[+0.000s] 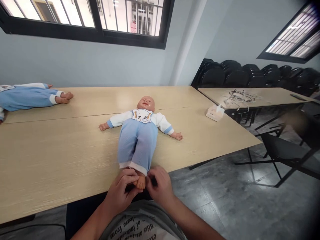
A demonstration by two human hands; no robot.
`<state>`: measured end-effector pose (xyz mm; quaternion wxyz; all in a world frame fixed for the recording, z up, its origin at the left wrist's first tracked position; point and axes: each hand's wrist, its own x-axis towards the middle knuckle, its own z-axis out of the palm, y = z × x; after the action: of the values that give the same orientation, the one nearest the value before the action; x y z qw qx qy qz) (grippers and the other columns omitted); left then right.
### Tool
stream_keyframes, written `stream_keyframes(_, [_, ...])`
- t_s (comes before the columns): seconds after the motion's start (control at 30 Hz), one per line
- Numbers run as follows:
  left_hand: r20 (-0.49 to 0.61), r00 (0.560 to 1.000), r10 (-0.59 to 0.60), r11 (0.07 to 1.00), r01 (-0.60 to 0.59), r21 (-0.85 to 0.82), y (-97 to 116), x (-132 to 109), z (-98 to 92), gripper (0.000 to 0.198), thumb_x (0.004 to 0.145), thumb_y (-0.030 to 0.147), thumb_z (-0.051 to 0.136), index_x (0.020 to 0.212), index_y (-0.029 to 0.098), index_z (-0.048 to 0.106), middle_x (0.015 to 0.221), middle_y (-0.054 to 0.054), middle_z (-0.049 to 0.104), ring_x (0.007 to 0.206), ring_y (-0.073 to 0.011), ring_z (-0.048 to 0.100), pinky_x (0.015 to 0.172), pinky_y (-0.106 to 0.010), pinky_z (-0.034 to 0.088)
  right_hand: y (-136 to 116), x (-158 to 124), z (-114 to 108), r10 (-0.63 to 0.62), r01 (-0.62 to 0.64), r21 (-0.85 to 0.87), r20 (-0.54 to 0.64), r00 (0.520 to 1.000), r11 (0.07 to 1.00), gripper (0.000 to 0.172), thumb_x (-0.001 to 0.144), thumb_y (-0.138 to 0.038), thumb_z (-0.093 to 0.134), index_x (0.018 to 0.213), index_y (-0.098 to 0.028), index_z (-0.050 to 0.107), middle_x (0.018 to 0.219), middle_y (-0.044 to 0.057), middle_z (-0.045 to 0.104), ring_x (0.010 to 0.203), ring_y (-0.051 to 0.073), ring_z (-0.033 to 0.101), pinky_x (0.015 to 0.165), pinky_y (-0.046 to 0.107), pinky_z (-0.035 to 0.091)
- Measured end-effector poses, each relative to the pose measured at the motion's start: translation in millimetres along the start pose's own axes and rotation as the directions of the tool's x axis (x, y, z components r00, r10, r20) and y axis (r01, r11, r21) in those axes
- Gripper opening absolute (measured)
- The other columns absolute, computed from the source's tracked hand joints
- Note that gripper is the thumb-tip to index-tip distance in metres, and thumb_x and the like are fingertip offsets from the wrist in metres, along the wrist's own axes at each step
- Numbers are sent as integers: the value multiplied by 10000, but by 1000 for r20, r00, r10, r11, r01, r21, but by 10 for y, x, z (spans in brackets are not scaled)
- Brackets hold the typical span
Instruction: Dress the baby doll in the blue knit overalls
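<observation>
A baby doll (137, 143) lies on its back on the table, its head away from me and its arms spread. It wears light blue trousers and a white top with an elephant-face bib (142, 115). My left hand (123, 188) is closed around one of the doll's feet (140, 182), thumb below and fingers on top. On the other side of that ankle, my right hand (161, 186) has its fingers curled in a pinch at the white trouser cuff (138, 168). The doll's other foot is hidden behind my left hand.
A second doll (32, 96) in similar clothes lies at the left of the wooden table (62, 146). A tissue box (215, 112) sits near the right edge. Cables (240, 96) lie on another table. Folding chairs (287, 150) stand at right and along the wall.
</observation>
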<state>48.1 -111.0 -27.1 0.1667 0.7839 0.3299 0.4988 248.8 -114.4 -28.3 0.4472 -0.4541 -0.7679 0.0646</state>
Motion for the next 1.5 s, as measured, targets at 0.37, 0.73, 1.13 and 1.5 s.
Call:
stream_keyframes(0.37, [306, 949, 82, 976, -138, 167, -3, 295, -55, 129, 951, 238, 713, 1063, 226, 650, 1078, -45, 738, 988, -204, 693, 921, -380, 550, 1375, 1119, -800, 189, -141, -497, 47, 981, 856, 365, 907, -332, 674, 1216, -138, 648, 1164, 182, 700, 1102, 346, 611, 962, 466, 456])
stream_keyframes(0.73, [414, 909, 44, 961, -151, 230, -18, 1213, -139, 160, 999, 362, 611, 1015, 215, 673, 992, -45, 729, 923, -210, 663, 837, -348, 507, 1313, 1073, -586, 536, -519, -149, 116, 836, 842, 332, 935, -463, 597, 1010, -174, 744, 906, 81, 754, 764, 215, 635, 700, 305, 427])
stream_keyframes(1.13, [449, 847, -285, 797, -51, 602, -562, 2369, 970, 236, 1041, 327, 513, 1110, 154, 659, 1113, -121, 710, 953, -237, 700, 742, -314, 484, 1273, 1017, -526, 567, -570, -9, 109, 816, 822, 405, 943, -538, 575, 950, -166, 734, 810, 62, 727, 727, 221, 615, 669, 301, 427])
stream_keyframes(1.5, [564, 802, -198, 759, -238, 605, -536, 2293, 993, 248, 1067, 249, 447, 1157, 95, 618, 1138, -166, 651, 950, -237, 693, 720, -314, 468, 1264, 996, -476, 572, -572, -18, 59, 818, 820, 417, 925, -538, 580, 1005, -166, 751, 906, 89, 758, 799, 231, 638, 709, 307, 445])
